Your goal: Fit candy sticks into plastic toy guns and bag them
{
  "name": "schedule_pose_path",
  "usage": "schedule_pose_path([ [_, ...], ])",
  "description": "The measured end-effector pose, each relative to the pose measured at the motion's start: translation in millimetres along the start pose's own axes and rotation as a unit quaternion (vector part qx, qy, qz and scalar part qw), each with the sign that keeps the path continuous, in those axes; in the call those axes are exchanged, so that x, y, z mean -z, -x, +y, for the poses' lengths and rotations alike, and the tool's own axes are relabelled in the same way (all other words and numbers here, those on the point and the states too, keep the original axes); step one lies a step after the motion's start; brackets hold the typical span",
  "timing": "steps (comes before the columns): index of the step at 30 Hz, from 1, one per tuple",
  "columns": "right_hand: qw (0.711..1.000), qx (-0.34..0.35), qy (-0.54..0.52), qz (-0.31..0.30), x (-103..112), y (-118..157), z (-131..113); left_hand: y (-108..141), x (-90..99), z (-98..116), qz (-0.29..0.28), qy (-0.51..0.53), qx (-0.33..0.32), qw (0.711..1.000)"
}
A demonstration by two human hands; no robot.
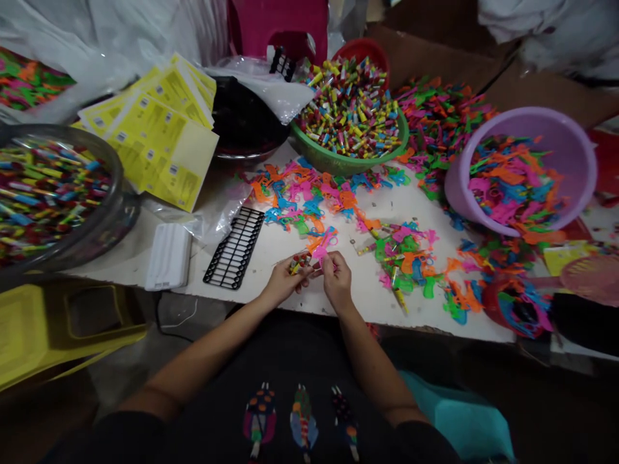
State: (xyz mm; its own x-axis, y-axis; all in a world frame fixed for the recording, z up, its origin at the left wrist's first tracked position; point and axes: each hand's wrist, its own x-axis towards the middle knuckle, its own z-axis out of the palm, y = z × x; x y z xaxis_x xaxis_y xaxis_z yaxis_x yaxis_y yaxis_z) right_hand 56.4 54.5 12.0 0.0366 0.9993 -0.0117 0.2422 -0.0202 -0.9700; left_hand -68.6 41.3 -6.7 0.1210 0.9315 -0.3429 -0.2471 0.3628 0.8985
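Near the table's front edge, my left hand (pixel 286 281) is closed around several small tubes (pixel 298 263) with red and yellow parts. Close beside it, my right hand (pixel 337 278) pinches a pink toy gun (pixel 321 250), its fingers almost touching those of my left hand. Orange and blue pieces show just beyond the pink one; whether they are held or lie on the table is hard to tell. A loose pile of colourful toy guns (pixel 309 196) lies beyond my hands, and another pile (pixel 416 261), with a few tubes among it, is to the right.
A black plastic rack (pixel 235 248) and a white box (pixel 168 256) lie left of my hands. Tubes fill a green basin (pixel 338 165) at the back and a dark basin (pixel 113 169) at left. A purple basin (pixel 532 119) holds toy guns. Yellow printed sheets (pixel 159 145) lie back left.
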Motion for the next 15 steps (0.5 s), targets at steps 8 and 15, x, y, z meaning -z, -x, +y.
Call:
schedule_pose_path([
  [8,0.987,0.098,0.127,-0.014,-1.9,3.9,-1.1,5.7,6.7,-4.0,0.048,-0.123,-0.087,0.987],
  [15,0.981,0.06,0.183,-0.021,-6.2,3.6,3.8,7.9,-2.8,-7.5,0.015,-0.124,-0.04,0.991],
])
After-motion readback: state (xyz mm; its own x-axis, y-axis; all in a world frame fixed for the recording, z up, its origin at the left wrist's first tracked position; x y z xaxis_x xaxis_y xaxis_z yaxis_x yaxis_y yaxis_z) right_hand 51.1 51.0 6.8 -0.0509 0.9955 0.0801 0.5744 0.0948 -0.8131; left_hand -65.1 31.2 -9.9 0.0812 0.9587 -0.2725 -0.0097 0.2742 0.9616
